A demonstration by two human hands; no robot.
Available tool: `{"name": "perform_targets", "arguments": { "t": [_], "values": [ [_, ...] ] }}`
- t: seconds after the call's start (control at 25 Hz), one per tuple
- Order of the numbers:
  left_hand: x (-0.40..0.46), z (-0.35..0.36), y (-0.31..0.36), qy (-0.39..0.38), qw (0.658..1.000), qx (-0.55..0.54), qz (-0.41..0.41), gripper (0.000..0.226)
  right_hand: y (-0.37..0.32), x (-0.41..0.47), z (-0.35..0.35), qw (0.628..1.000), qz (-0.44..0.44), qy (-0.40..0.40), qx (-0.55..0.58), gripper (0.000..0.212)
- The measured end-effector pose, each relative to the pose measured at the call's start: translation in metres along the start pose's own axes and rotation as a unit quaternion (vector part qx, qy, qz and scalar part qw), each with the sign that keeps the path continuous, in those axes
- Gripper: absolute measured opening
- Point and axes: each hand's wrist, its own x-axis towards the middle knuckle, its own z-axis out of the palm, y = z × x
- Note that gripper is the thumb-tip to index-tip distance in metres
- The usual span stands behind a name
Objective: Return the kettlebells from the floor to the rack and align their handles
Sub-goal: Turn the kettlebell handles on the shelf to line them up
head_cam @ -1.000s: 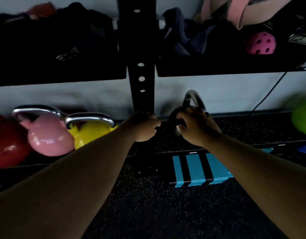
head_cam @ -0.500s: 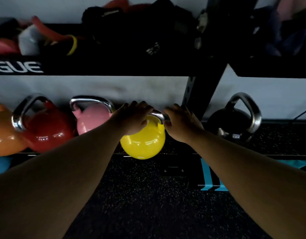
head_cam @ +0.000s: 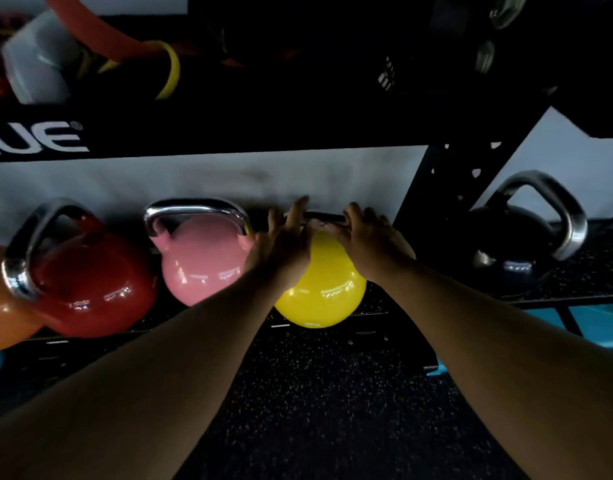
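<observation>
Both hands — left (head_cam: 281,247), right (head_cam: 371,244) — cover the yellow kettlebell's (head_cam: 324,292) handle; grip unclear.

A gym storage corner is showing here: coloured kettlebells (head_cam: 201,258) are sitting in a row on a black steel rack (head_cam: 447,188), with speckled rubber flooring (head_cam: 315,393) spreading out below the rack.

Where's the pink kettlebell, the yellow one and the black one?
pink kettlebell (head_cam: 203,261): head view, middle of its round body.
yellow kettlebell (head_cam: 324,289): head view, front of its body, below the hands.
black kettlebell (head_cam: 506,244): head view, its dark body, right of the rack post.
</observation>
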Motion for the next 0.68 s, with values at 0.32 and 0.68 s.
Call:
{"name": "perform_targets", "arguments": {
  "t": [0.32,0.68],
  "values": [
    [0.023,0.007,0.007,-0.03,0.979,-0.204,-0.005,0.056,-0.002,0.001,0.007,0.959,0.108,0.025,0.26,0.047],
    [0.043,0.028,0.014,-0.058,0.94,-0.329,-0.068,0.066,0.005,-0.008,0.011,0.913,0.133,0.011,0.385,0.039]
  ]
}}
